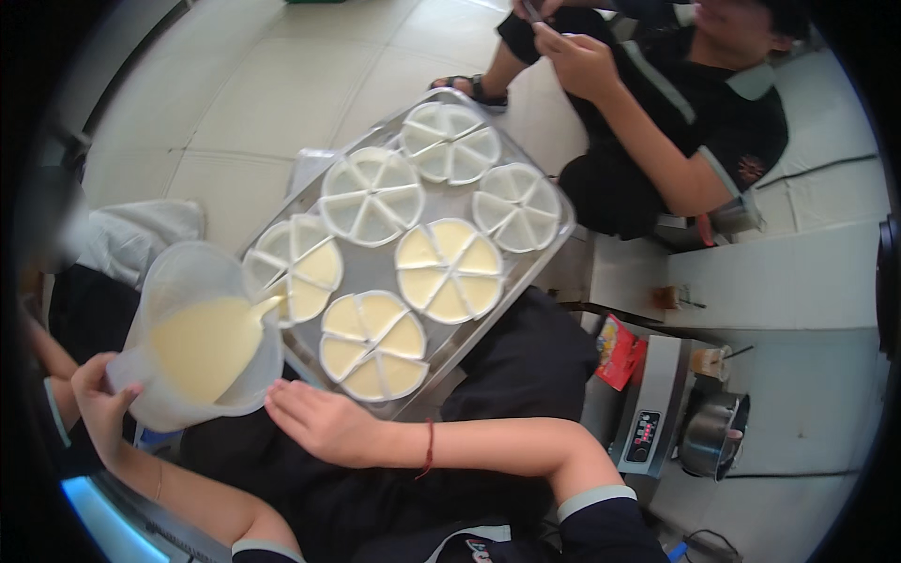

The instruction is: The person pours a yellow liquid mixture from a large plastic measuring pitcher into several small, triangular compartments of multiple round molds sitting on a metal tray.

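Note:
My left hand (105,401) grips the handle of a translucent plastic jug (172,271). The jug is tilted, and pale yellow liquid (204,345) runs from its spout into a round mould (271,253) divided into wedges. That mould is partly filled. The fingers of my right hand (324,422) are held together against the jug's lower right edge, pinching or steadying it. Two similar moulds, one near me (373,345) and one to its upper right (449,271), are full of yellow liquid. Three farther moulds (373,195) hold no yellow. All sit on a metal tray (457,345).
A seated person (676,127) faces the tray's far right side, holding a small object. Another person's arm (49,345) shows at far left. On the right are a red packet (619,352), an appliance with a lit panel (651,401) and a steel pot (711,433).

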